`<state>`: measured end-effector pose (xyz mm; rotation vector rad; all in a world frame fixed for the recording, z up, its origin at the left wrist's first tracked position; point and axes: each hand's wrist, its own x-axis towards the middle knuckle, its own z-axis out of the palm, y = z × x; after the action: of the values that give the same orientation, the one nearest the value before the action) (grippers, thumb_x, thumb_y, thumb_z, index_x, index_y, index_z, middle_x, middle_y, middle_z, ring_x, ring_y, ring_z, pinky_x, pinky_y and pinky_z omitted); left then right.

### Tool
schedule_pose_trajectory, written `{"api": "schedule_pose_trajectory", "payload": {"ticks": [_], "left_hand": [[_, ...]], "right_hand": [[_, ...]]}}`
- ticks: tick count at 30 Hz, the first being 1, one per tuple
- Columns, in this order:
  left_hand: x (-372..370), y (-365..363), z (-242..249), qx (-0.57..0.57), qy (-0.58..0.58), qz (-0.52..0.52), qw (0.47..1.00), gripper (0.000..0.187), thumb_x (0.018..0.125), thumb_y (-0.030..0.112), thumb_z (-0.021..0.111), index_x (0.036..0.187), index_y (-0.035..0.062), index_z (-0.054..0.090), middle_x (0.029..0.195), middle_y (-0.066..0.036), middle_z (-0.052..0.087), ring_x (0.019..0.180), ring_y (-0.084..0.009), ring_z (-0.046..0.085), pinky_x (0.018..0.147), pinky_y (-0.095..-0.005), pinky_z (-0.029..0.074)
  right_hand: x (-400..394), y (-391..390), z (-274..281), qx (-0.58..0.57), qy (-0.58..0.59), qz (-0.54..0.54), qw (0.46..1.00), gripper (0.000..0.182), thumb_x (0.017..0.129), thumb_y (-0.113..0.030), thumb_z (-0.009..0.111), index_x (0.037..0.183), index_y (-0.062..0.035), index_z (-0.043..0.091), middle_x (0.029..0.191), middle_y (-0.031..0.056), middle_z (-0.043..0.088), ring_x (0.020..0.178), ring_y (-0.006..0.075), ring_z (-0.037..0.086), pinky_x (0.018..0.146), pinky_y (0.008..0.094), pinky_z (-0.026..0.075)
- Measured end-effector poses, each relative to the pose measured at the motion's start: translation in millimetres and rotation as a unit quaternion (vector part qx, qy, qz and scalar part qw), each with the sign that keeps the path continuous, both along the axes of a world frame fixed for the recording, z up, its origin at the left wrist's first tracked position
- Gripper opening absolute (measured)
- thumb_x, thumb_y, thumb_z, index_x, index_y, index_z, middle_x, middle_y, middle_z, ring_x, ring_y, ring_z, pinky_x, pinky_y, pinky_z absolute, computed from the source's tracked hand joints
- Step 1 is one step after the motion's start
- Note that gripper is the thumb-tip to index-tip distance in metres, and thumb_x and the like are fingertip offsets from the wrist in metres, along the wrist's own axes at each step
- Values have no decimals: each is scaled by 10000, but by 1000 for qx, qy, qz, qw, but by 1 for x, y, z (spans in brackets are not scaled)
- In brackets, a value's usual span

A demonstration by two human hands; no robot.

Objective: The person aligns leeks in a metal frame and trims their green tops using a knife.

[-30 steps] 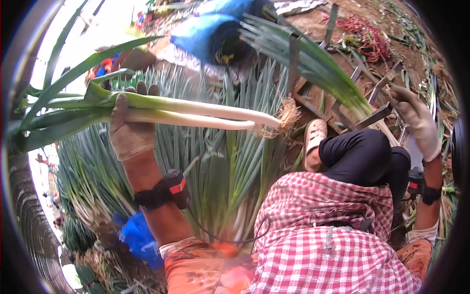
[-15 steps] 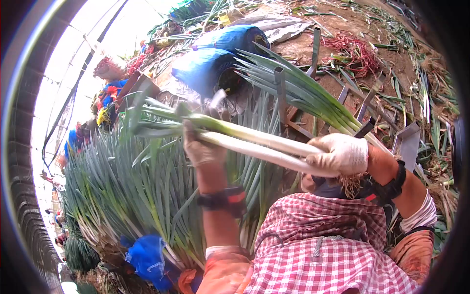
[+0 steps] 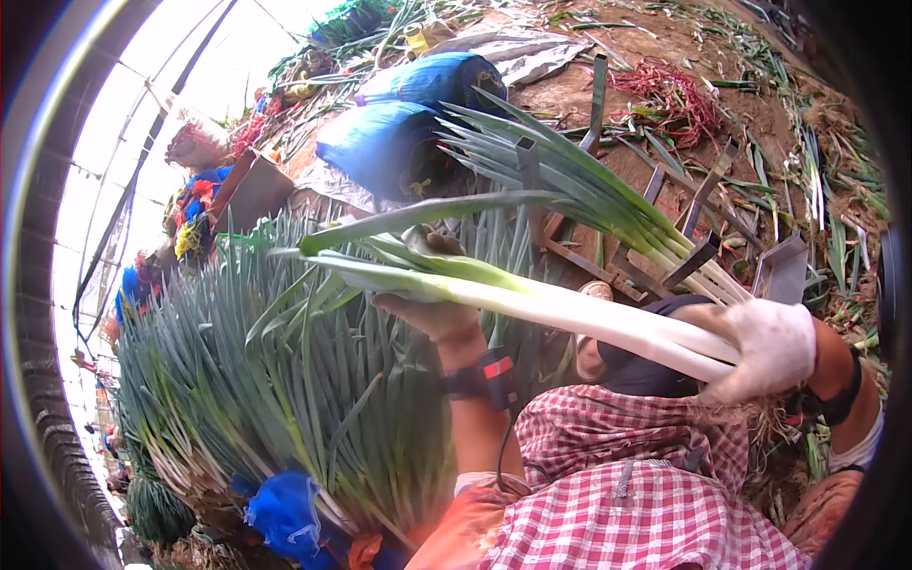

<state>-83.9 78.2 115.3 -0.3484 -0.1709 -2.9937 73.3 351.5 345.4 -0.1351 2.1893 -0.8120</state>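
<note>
Both hands hold long green onions [image 3: 579, 312] slantwise above my checked apron [image 3: 627, 513]. My left hand [image 3: 432, 309], gloved, is wrapped round them where the white stems turn to green leaves. Around the root end my right hand [image 3: 765, 351], in a pale glove, is closed, with roots hanging below it. Behind them a sheaf of green onions [image 3: 608, 204] rests on a metal rack [image 3: 594, 104]. A large mass of upright green onions [image 3: 313, 380] stands below and beside my left hand.
Two blue bundles [image 3: 380, 142] lie on the ground at the top. Red strings [image 3: 679, 100] are heaped on the soil at the upper right, among scattered leaf scraps. A blue bag [image 3: 285, 513] sits at the lower left; a brown box [image 3: 252, 190] stands at the upper left.
The held onions have shifted right and down with both hands. My right hand is farther right, nearer the rack's lower end. A long leaf now stretches across above my left hand.
</note>
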Motion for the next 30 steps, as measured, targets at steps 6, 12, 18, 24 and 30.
{"api": "schedule_pose_trajectory", "payload": {"ticks": [6,12,18,24,30], "left_hand": [[-13,16,38,-69,64,39,995,877,737,731,485,1363,128,368,1261,-93,499,1142,-285,482,1055,-440,323],[-80,38,60,-97,68,-38,992,744,819,658,436,1284,80,479,1247,-110,518,1130,-239,487,1026,-413,348],[-135,108,155,-379,70,76,919,602,948,520,225,1255,58,459,1134,-108,571,1038,-247,550,940,-399,428],[-203,206,201,-405,-63,89,908,475,907,437,419,1257,119,457,1283,-97,480,1157,-249,480,945,-396,428],[-291,206,94,-806,19,215,551,505,826,146,594,1277,19,403,1225,-180,509,1118,-269,515,1000,-352,388]], "right_hand": [[56,64,-14,-17,-93,-117,989,847,544,-368,777,1263,-42,470,1001,116,641,915,222,621,807,307,474],[90,97,-19,27,27,-243,969,831,540,-274,783,1285,-70,475,973,93,645,865,183,611,796,294,471],[93,174,-26,36,146,-275,950,798,553,-199,736,1282,-14,466,938,86,651,829,155,612,756,281,491],[46,242,-58,-5,218,-349,912,757,582,-144,689,1299,-66,461,804,37,626,672,111,576,666,254,488],[-8,295,-138,29,87,-369,925,820,610,-143,656,1378,-104,372,928,112,654,753,160,613,723,269,507]]}}
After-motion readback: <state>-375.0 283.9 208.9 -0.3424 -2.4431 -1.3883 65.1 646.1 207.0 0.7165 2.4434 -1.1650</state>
